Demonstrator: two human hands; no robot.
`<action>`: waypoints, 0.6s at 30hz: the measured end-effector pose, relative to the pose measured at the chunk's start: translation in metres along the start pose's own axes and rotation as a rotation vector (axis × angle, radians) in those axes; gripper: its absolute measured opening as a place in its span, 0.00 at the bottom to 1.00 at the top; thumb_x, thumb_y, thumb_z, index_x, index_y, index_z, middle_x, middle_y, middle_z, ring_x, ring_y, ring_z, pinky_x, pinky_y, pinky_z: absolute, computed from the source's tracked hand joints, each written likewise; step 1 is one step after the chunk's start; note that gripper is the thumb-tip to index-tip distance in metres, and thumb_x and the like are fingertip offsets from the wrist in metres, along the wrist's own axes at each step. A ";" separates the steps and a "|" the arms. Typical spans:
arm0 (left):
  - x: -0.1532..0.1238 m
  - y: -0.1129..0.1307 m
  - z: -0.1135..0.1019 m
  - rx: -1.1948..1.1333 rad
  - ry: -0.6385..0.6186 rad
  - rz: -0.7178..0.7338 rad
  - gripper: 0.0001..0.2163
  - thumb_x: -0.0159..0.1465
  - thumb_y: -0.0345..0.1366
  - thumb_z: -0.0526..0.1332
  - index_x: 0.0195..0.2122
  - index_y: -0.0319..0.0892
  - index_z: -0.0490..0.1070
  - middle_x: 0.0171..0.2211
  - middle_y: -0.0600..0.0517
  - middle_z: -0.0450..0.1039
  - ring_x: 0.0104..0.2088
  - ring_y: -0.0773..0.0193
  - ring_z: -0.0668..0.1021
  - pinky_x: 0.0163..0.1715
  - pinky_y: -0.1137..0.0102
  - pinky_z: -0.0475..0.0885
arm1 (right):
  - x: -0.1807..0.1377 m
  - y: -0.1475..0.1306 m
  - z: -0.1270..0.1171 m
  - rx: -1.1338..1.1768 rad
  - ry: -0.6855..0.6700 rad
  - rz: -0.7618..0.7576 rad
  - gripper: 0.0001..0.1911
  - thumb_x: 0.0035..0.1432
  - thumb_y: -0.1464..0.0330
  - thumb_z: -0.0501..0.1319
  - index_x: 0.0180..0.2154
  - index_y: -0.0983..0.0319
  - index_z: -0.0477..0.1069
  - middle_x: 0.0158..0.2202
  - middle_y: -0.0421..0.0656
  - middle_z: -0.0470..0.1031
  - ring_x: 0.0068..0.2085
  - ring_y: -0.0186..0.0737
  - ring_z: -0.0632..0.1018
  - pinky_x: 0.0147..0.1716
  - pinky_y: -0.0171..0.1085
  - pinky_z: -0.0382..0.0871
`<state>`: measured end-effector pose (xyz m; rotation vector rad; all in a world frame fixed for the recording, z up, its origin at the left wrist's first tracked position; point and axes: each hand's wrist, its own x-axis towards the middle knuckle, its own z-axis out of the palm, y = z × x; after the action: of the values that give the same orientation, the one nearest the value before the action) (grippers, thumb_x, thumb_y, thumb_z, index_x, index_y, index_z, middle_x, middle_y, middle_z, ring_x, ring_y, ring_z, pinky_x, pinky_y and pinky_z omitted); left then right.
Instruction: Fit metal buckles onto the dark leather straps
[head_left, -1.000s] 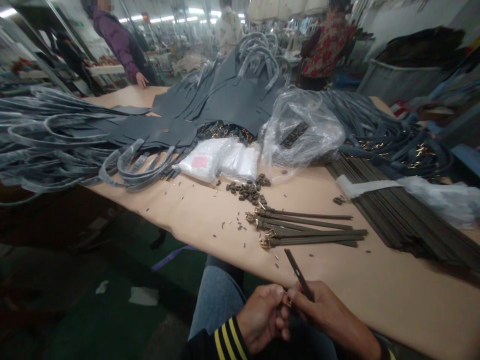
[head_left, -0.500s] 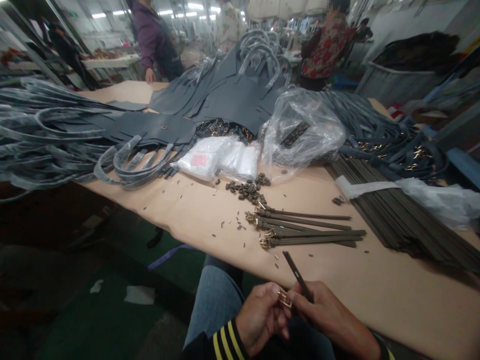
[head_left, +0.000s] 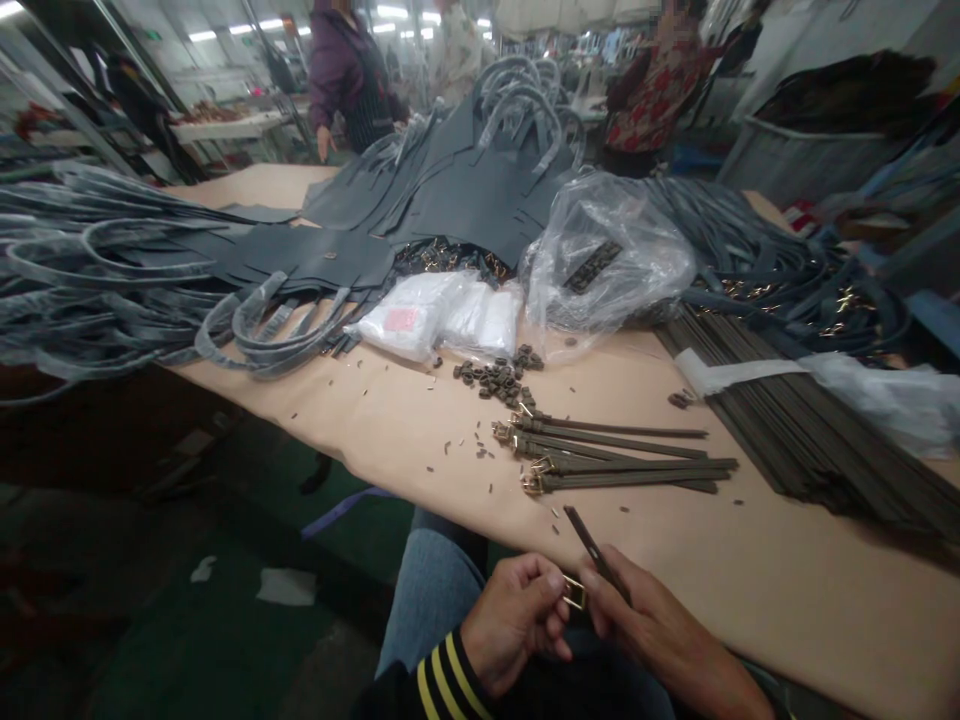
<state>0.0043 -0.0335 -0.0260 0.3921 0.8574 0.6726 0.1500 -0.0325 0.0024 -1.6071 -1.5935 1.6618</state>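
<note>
Buckle, brass-coloured, is above the lap at the near edge of the table, pinched by the left hand. The right hand pinches a thin dark strap beside it, free end raised. Beyond lie buckled straps, small loops, white packets and a clear bag.

Bench packed, left to right.
Handles left, buckled straps centre, strap stack right, packets behind; left hand, right hand at near edge.
</note>
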 end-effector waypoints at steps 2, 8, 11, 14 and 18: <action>-0.001 0.003 0.000 0.009 0.010 -0.003 0.16 0.47 0.43 0.65 0.23 0.36 0.62 0.16 0.57 0.63 0.13 0.79 0.62 0.14 0.79 0.66 | -0.006 0.001 0.000 0.055 -0.001 0.056 0.22 0.56 0.50 0.39 0.34 0.60 0.57 0.23 0.36 0.64 0.15 0.28 0.60 0.14 0.29 0.54; -0.003 0.010 -0.001 0.105 0.056 0.042 0.16 0.47 0.44 0.64 0.25 0.35 0.65 0.17 0.57 0.63 0.14 0.78 0.63 0.14 0.78 0.66 | -0.024 0.015 -0.008 0.006 -0.077 0.077 0.22 0.55 0.50 0.41 0.29 0.60 0.61 0.23 0.37 0.64 0.22 0.32 0.67 0.24 0.32 0.62; -0.003 0.010 -0.002 0.170 0.074 0.081 0.16 0.48 0.45 0.63 0.24 0.35 0.65 0.17 0.57 0.63 0.14 0.77 0.63 0.14 0.77 0.66 | -0.027 0.020 -0.010 -0.069 -0.070 0.053 0.22 0.57 0.52 0.43 0.23 0.60 0.59 0.22 0.37 0.62 0.26 0.35 0.68 0.28 0.33 0.61; -0.002 0.009 -0.003 0.198 0.072 0.098 0.16 0.48 0.46 0.62 0.23 0.35 0.65 0.17 0.57 0.63 0.13 0.77 0.63 0.15 0.77 0.66 | -0.028 0.018 -0.011 -0.067 -0.092 0.020 0.22 0.56 0.52 0.43 0.22 0.60 0.58 0.21 0.37 0.60 0.26 0.36 0.66 0.28 0.33 0.59; -0.001 0.008 -0.003 0.219 0.089 0.103 0.16 0.49 0.45 0.61 0.23 0.35 0.64 0.17 0.57 0.63 0.13 0.78 0.63 0.14 0.78 0.66 | -0.027 0.015 -0.013 -0.013 -0.157 -0.015 0.22 0.56 0.52 0.44 0.24 0.61 0.61 0.22 0.37 0.60 0.26 0.35 0.65 0.28 0.32 0.58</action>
<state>-0.0018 -0.0286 -0.0227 0.6099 1.0041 0.6974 0.1759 -0.0538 0.0064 -1.4994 -1.6889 1.8130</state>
